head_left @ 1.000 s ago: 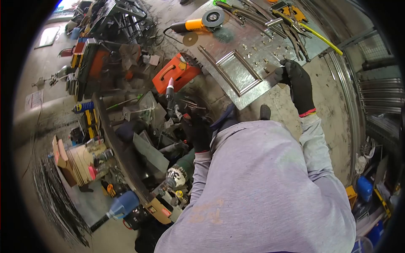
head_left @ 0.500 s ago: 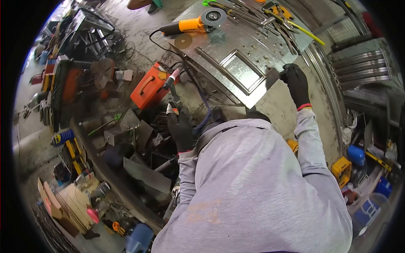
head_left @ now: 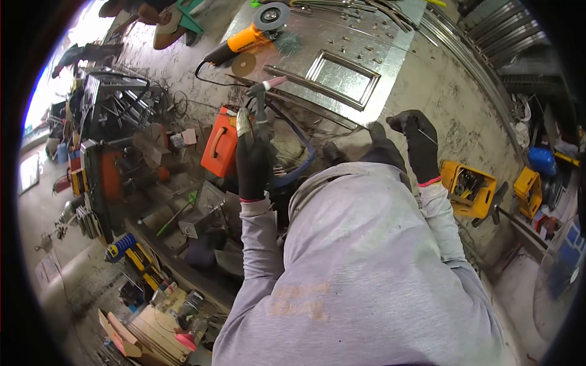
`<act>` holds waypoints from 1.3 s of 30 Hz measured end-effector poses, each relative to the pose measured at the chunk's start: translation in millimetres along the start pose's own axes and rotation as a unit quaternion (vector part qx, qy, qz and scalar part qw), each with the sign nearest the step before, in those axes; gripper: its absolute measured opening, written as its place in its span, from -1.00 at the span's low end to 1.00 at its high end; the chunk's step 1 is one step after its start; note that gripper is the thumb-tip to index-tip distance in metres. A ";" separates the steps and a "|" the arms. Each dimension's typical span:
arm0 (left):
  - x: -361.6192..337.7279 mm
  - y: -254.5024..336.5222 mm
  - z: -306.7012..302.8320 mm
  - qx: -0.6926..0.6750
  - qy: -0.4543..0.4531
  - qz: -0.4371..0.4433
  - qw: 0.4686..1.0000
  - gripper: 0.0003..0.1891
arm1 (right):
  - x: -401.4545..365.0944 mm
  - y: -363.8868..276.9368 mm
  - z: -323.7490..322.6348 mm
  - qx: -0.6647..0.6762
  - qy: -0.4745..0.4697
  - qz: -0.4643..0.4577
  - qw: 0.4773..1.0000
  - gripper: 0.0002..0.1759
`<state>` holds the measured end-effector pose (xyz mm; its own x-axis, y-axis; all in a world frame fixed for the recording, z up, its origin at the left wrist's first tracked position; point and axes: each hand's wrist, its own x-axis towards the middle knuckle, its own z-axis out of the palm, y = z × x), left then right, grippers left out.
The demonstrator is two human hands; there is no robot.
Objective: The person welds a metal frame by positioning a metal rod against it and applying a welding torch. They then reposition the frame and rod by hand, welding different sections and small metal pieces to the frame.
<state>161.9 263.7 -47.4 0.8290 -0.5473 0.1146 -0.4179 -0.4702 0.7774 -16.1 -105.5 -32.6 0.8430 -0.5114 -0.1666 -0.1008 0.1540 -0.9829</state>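
Observation:
My left hand [head_left: 252,163], in a black glove, is closed around the handle of a welding torch [head_left: 260,102]. The torch points up and right, its pinkish nozzle near the table edge; a whitish piece shows at the fingertips. Off the table's near corner, my right hand [head_left: 420,143], also gloved, has its fingers closed. A thin metal rod [head_left: 428,136] sticks out of it. On the shiny metal tabletop [head_left: 390,67] lies a rectangular metal frame [head_left: 368,94] with one long side bar. Both hands are apart from the frame.
An orange angle grinder [head_left: 247,39] and a round disc [head_left: 243,63] lie at the table's left. An orange box [head_left: 220,145] stands beside my left hand. Yellow crates [head_left: 469,189] are at right. Another person [head_left: 165,30] is at the top left. Metal scrap and cables crowd the lower left.
My right hand has drawn back from the frame's corner, down towards my body. My left hand has risen with the torch, whose nozzle is now nearer the table. The view has shifted.

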 end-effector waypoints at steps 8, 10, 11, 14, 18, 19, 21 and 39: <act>40.6 41.7 -3.9 -0.223 -0.024 -0.176 0.959 -0.81 | -23.4 -14.7 9.1 -0.046 -0.023 0.013 0.999 -0.63; 46.5 62.1 -5.8 -0.312 0.010 -0.299 0.902 -0.81 | -24.3 -7.8 11.9 0.014 -0.009 -0.003 1.000 -0.59; 47.2 68.3 -8.1 -0.314 0.009 -0.317 0.895 -0.82 | -23.5 -1.5 12.4 0.038 -0.020 0.022 0.999 -0.55; 44.5 62.1 -10.4 -0.321 0.008 -0.334 0.886 -0.84 | -23.2 13.8 20.3 0.059 -0.017 0.018 0.998 -0.54; 47.3 65.1 -16.1 -0.348 -0.009 -0.331 0.877 -0.88 | -17.8 21.9 22.5 0.062 -0.052 0.035 0.996 -0.63; 52.8 65.9 -18.9 -0.347 -0.013 -0.332 0.877 -0.88 | -16.1 24.2 23.9 0.063 -0.048 0.037 0.996 -0.63; 67.7 64.3 -26.2 -0.325 -0.123 -0.347 0.871 -0.83 | -16.8 29.3 31.7 -0.006 -0.001 0.007 1.000 -0.70; 214.4 83.7 11.1 0.200 -0.501 0.171 0.824 -0.39 | -26.5 19.4 55.1 -0.241 0.012 -0.070 0.968 -0.69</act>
<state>300.6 99.3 35.4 -0.0027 -0.8979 -0.4402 -0.8183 -0.2510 0.5171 -11.3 -42.4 -43.0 0.8547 -0.5185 -0.0247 -0.2258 -0.3285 -0.9171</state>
